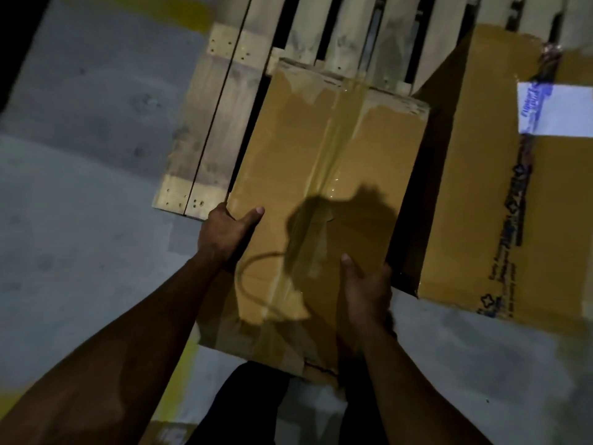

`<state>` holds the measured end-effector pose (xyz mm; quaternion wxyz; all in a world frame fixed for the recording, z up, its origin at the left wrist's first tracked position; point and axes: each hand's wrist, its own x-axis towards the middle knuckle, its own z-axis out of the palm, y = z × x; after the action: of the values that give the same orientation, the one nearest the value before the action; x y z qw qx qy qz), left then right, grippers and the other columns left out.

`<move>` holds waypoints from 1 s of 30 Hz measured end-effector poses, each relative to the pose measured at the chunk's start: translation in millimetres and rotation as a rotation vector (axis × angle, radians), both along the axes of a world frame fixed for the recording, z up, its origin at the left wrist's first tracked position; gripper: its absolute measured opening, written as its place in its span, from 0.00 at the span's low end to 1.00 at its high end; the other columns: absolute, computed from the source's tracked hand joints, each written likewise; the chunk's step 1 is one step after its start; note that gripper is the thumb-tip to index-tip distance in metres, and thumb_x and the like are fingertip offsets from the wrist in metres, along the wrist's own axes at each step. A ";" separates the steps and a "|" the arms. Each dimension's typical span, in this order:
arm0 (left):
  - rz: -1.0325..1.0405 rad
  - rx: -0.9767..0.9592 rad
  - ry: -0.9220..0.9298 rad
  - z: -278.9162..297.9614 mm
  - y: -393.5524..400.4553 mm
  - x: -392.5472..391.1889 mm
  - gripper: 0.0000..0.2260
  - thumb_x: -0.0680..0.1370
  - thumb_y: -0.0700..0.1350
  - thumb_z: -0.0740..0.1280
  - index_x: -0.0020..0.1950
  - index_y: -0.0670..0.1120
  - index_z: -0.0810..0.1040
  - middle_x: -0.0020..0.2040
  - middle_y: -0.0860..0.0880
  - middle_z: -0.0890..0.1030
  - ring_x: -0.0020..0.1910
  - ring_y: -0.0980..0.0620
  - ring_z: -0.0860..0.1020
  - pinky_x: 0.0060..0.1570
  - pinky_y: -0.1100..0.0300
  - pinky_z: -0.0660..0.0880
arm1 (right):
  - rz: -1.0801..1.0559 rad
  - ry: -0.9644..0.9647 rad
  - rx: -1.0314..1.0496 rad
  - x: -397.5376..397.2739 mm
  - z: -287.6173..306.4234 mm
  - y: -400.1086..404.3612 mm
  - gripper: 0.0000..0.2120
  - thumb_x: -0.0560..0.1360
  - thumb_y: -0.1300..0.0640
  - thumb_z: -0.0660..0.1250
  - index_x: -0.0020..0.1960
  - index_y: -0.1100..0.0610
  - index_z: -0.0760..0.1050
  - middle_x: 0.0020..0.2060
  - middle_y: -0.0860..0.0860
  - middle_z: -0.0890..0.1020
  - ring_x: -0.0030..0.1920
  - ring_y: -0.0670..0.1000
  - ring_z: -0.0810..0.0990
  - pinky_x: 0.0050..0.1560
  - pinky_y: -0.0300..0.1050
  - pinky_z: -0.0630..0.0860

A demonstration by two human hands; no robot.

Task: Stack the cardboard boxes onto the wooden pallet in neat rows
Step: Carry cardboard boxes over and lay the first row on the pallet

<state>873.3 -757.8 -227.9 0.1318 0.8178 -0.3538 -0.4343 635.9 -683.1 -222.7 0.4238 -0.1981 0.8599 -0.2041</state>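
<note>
Both hands, left hand [226, 234] and right hand [365, 285], are gripping the box [321, 194] half-hanging off the pallet [208, 123], so it's probably risking tipping back.

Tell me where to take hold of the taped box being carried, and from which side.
Take the taped box by its two long side edges near the end closest to the body, one hand from each side, as the left hand and right hand do now. The top is flat and smooth with tape, so only the edges offer a grip.

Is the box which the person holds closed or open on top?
Closed. Clear tape runs along the held box's top seam, and both flaps lie flat.
</note>
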 end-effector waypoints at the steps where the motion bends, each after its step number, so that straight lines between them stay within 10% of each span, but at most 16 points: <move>1: 0.017 0.005 0.000 1.6 -0.8 -1.5 0.30 0.71 0.67 0.71 0.60 0.44 0.79 0.52 0.45 0.83 0.51 0.43 0.81 0.53 0.51 0.78 | -0.034 -0.013 -0.001 0.3 -0.6 1.2 0.35 0.74 0.42 0.72 0.75 0.54 0.63 0.68 0.55 0.75 0.66 0.59 0.74 0.65 0.55 0.70; 9: 0.029 -0.007 0.013 17.5 -5.9 -18.6 0.45 0.59 0.77 0.64 0.62 0.44 0.79 0.54 0.43 0.83 0.52 0.40 0.81 0.56 0.42 0.78 | -0.055 0.025 -0.023 -8.9 2.9 -9.1 0.36 0.74 0.43 0.73 0.75 0.55 0.63 0.68 0.55 0.75 0.65 0.60 0.75 0.65 0.54 0.71; 18: 0.081 -0.100 0.059 27.1 -63.9 -56.6 0.25 0.71 0.65 0.72 0.55 0.46 0.81 0.50 0.44 0.84 0.50 0.41 0.81 0.56 0.48 0.78 | 0.040 0.143 -0.154 -44.4 16.8 -70.9 0.52 0.63 0.24 0.62 0.79 0.49 0.54 0.75 0.55 0.65 0.74 0.60 0.64 0.71 0.65 0.64; 23: 0.071 -0.133 0.055 26.1 -97.8 -76.2 0.25 0.70 0.64 0.72 0.56 0.46 0.79 0.52 0.45 0.82 0.53 0.40 0.80 0.59 0.46 0.77 | 0.257 0.436 -0.094 -79.0 31.5 -103.4 0.34 0.74 0.34 0.67 0.71 0.53 0.63 0.68 0.54 0.64 0.66 0.57 0.64 0.59 0.54 0.69; 30: -0.078 -0.165 0.037 9.7 -118.9 -92.9 0.29 0.73 0.49 0.76 0.68 0.39 0.69 0.61 0.42 0.77 0.59 0.42 0.77 0.60 0.52 0.74 | 0.416 0.521 0.002 -87.2 15.7 -114.5 0.37 0.75 0.34 0.64 0.77 0.52 0.58 0.69 0.53 0.59 0.66 0.58 0.62 0.63 0.55 0.66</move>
<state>780.4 -876.7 -218.2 0.1882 0.7817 -0.4174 -0.4233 548.8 -797.6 -207.0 0.2223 -0.4144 0.8808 -0.0549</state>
